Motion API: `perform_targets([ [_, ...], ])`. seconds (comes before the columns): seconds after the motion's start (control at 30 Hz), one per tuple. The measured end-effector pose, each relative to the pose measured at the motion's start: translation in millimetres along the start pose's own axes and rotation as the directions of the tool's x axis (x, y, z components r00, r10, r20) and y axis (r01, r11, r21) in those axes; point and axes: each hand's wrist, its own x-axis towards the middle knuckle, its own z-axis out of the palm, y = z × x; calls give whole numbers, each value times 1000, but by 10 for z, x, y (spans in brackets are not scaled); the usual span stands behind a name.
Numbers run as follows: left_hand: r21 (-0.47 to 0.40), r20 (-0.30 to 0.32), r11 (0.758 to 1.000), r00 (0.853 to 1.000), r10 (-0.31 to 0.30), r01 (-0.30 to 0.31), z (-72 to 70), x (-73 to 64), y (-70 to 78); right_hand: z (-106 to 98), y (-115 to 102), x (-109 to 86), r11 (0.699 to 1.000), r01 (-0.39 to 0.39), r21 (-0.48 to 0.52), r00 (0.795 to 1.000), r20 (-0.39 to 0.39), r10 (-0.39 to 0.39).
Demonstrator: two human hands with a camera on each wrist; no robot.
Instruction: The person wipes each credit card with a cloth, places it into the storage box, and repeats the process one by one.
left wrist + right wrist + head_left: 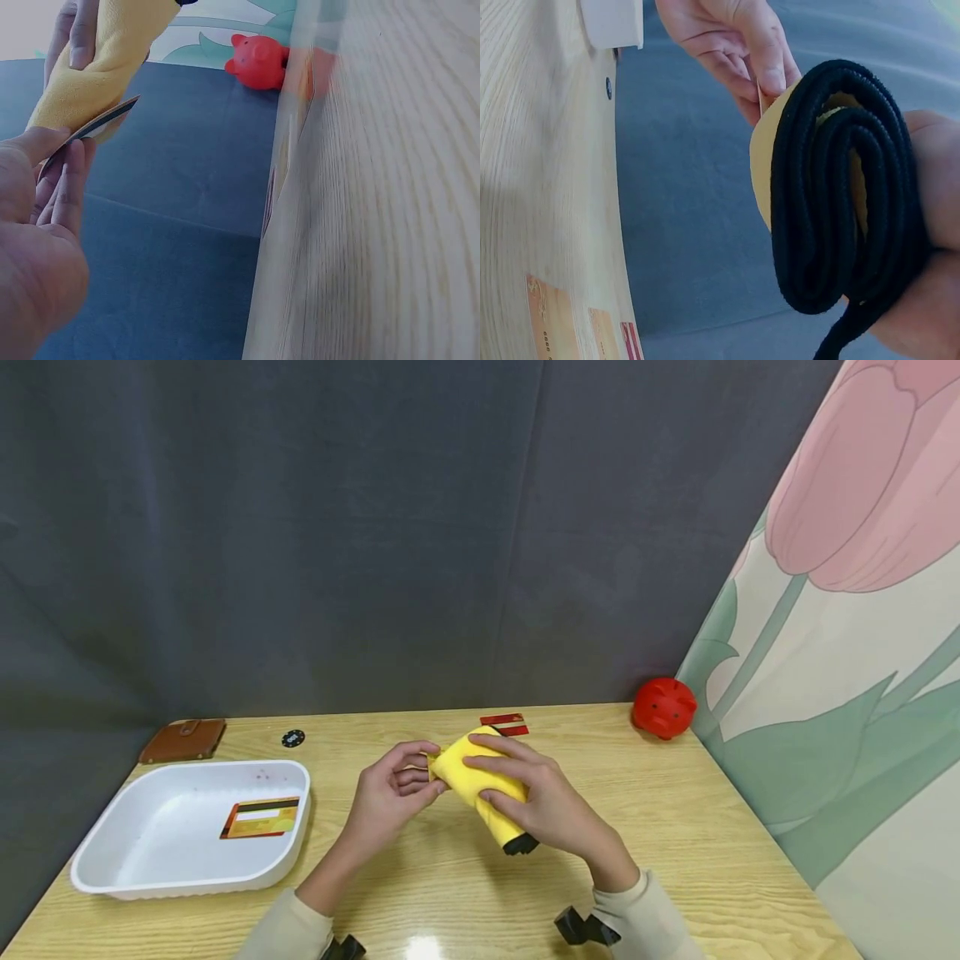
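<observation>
Thumb and fingers of the left hand (382, 797) pinch a card (107, 118) by one end against a yellow cloth (468, 782); the right hand (551, 797) curls round the cloth, folded thick, seemingly for a firm, steady wad. Both are over the table (675, 860). A red card (513, 719) lies beyond at twelve o'clock, a piggy bank (663, 708) at two; at nine, a tray (187, 887) likely keeps another card (260, 817) apart.
</observation>
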Motion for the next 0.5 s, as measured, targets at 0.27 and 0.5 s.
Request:
perform_targets([
  [0.27,-12,-15,1000,1000,10,-10,-20,-5,24,-73,78,-3,999,-15,-48,998,-67,12],
  [0.5,5,-49,1000,999,7,-7,-82,4,82,-191,266,-22,995,-62,-74,988,-146,50],
])
